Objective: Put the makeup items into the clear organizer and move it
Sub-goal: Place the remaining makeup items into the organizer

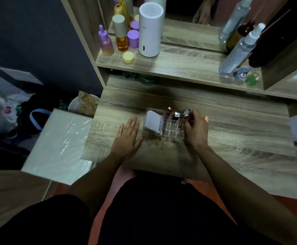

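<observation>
A clear organizer (pixel 170 133) with small square slots sits on the wooden desk (pixel 232 138). Its left compartment holds a white box (pixel 153 122) printed "4U2skin". A pink lipstick (pixel 168 113) and a black tube with a jewelled top (pixel 176 116) stand in the back slots. My right hand (pixel 196 129) is at the organizer's right end, fingers closed on a silver-capped tube (pixel 186 113) standing at the back right slot. My left hand (pixel 128 137) lies flat on the desk, fingers spread, touching the organizer's left front corner.
On the shelf above stand a white cylinder (pixel 150 30), purple and amber bottles (pixel 121 36), a yellow jar (pixel 128 57) and clear spray bottles (pixel 239 48). A plastic-wrapped white box (pixel 57 144) sits left of the desk, with a bin (pixel 77 105) behind it.
</observation>
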